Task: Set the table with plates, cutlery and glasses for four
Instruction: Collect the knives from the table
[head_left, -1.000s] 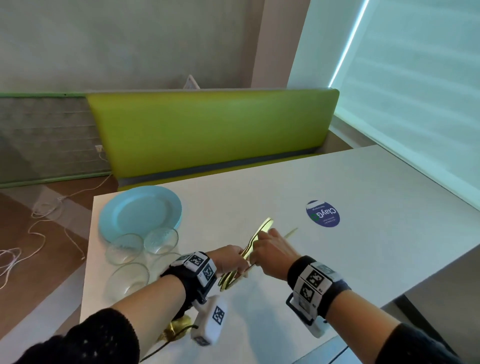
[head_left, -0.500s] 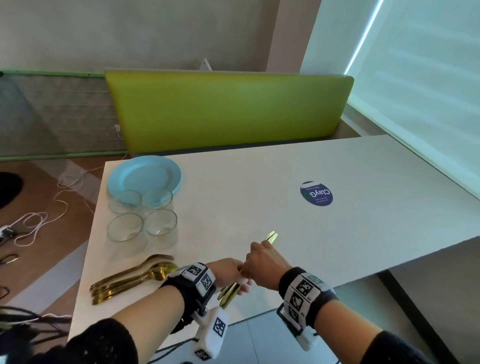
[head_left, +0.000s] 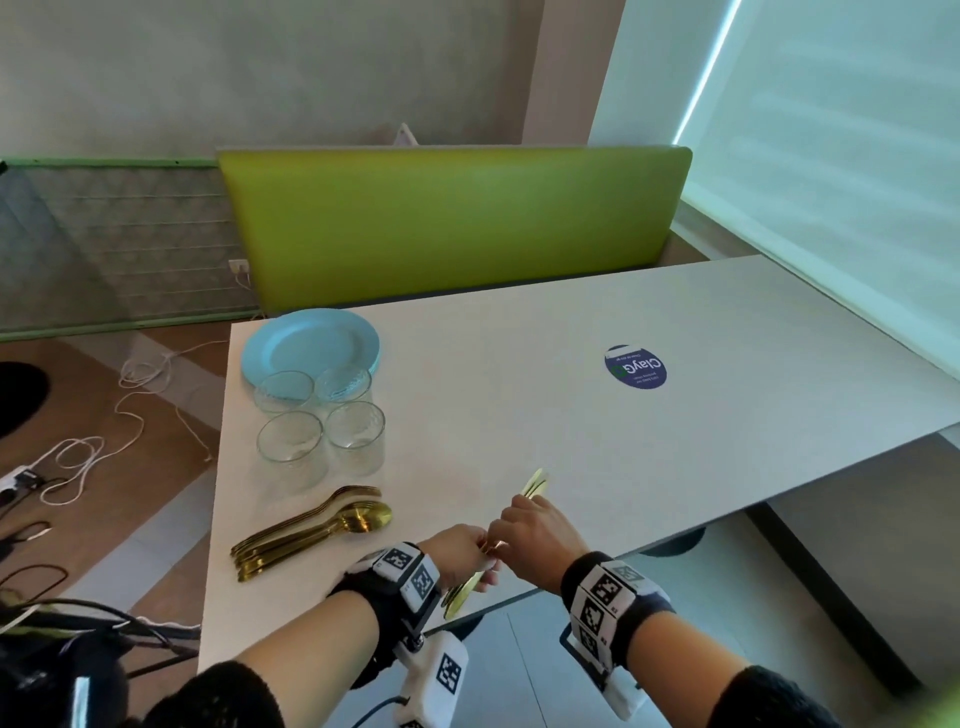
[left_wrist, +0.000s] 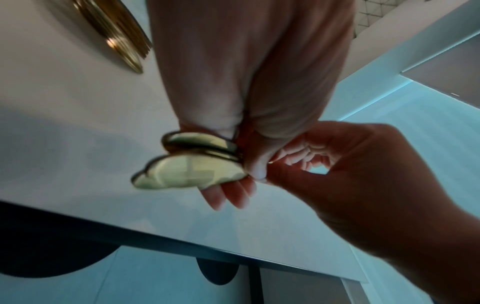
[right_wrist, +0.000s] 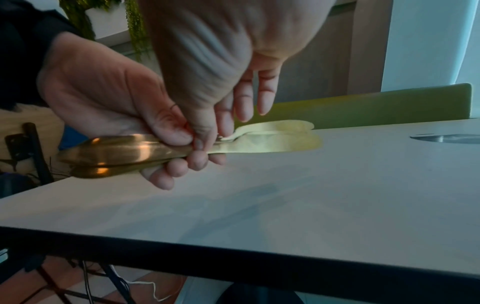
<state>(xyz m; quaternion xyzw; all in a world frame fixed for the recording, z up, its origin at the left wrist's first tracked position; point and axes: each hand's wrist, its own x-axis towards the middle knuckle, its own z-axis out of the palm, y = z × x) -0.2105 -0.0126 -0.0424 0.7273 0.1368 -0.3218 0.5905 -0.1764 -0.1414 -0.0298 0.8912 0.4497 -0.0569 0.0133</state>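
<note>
My left fingers (right_wrist: 182, 166) are wrapping round a small bundle of gold cutlery (right_wrist: 124, 154), holding it level just above the counter's near edge, while my right thumb and forefinger are pinching the topmost piece at its middle and my other right fingers (right_wrist: 249, 98) are fanning out straight, clear of the metal. I am keeping the bundle in my left hand (head_left: 457, 551) as a holder so that my right hand (head_left: 535, 540) can peel one piece free at a time; whether the pieces are knives or something else I cannot tell, though the broad ends look flat. I judge I am separating a single piece for the place setting at this near edge.

The rest is waiting at the counter's left end, grouped for easy reach: the gold spoons and forks (head_left: 311, 530) are lying in a heap near the left edge, four drinking glasses (head_left: 322, 421) are standing in a close square just beyond them, and the pale blue plates (head_left: 311, 343) are sitting stacked at the far left corner. No place is laid yet. A round blue sticker (head_left: 636, 367) is lying towards the counter's (head_left: 519, 395) right half.
</note>
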